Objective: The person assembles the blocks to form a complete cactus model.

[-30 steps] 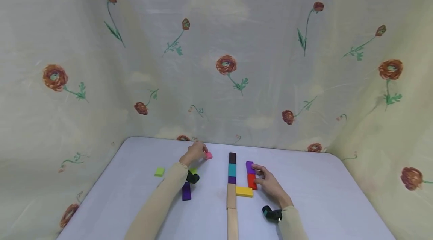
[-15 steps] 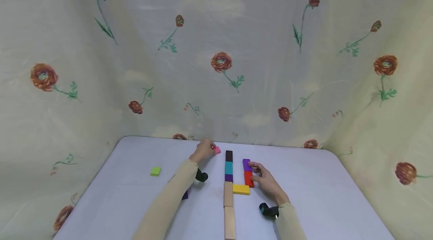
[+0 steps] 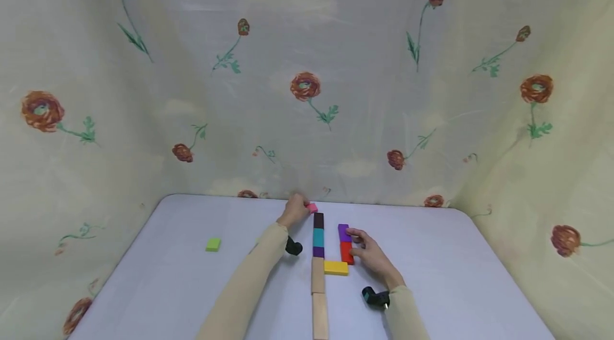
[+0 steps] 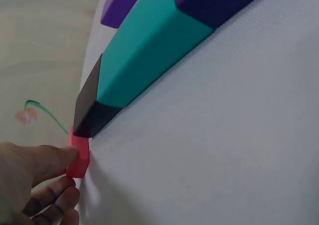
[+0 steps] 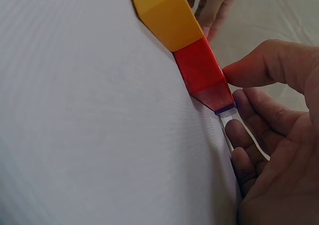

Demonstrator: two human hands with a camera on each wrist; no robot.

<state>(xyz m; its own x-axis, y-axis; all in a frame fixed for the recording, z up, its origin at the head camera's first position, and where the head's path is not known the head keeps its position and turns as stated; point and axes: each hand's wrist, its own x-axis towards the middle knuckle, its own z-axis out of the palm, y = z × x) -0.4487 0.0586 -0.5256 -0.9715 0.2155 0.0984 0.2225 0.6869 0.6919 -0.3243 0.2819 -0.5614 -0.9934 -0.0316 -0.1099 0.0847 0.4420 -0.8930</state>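
Observation:
My left hand pinches a small pink block between thumb and fingers. The pink block meets the far end of a line of blocks, where a black block lies. Behind the black one in that line come a teal block, a dark purple block and two plain wooden blocks. My right hand rests beside a second short row, its thumb against the red block and a forefinger at the bright purple block; its fingers lie loosely bent.
A yellow block lies crosswise between the wooden line and the red block. To the left sits a light green block. My left sleeve covers part of the white table. A flowered cloth hangs behind.
My left hand has slid the pink block rightward and away to the far end of the line. The right hand stays by the red and bright purple blocks. The head view has shifted slightly.

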